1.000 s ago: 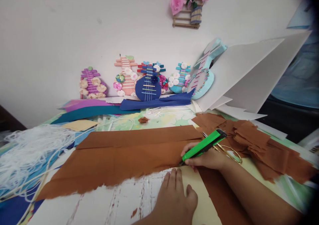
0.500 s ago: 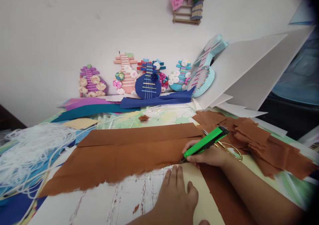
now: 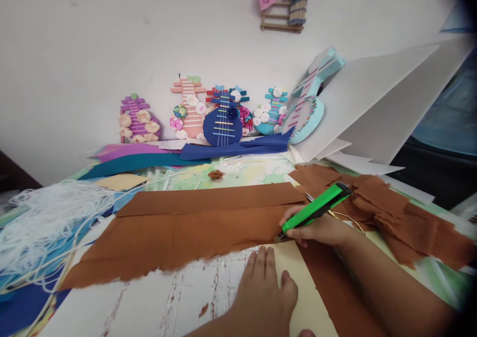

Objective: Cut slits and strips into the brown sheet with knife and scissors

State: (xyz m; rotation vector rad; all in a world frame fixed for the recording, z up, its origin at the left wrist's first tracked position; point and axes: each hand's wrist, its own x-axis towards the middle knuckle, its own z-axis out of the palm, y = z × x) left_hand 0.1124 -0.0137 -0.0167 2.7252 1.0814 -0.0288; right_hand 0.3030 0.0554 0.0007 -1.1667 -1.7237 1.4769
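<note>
My right hand point(image 3: 316, 230) grips a green utility knife point(image 3: 316, 208), its blade tip down at the near edge of the brown paper point(image 3: 179, 237). That paper has a ragged near edge and overlaps a white board point(image 3: 149, 302) marked with cut lines. Flat on the board and a cream sheet point(image 3: 298, 277) lies my left hand point(image 3: 264, 287), fingers stretched out and holding nothing, just short of the brown edge. More brown paper point(image 3: 335, 287) shows under my right forearm.
Gold-handled scissors point(image 3: 350, 218) lie behind my right hand, beside piled brown pieces point(image 3: 402, 212). White string point(image 3: 48, 232) is heaped at the left. Small decorated lutes point(image 3: 222, 123) stand along the wall, with white boards point(image 3: 365, 98) leaning at the right.
My right hand has moved slightly right with the green knife along the brown paper's edge. My left hand stays nearly in place. The whole view has shifted slightly.
</note>
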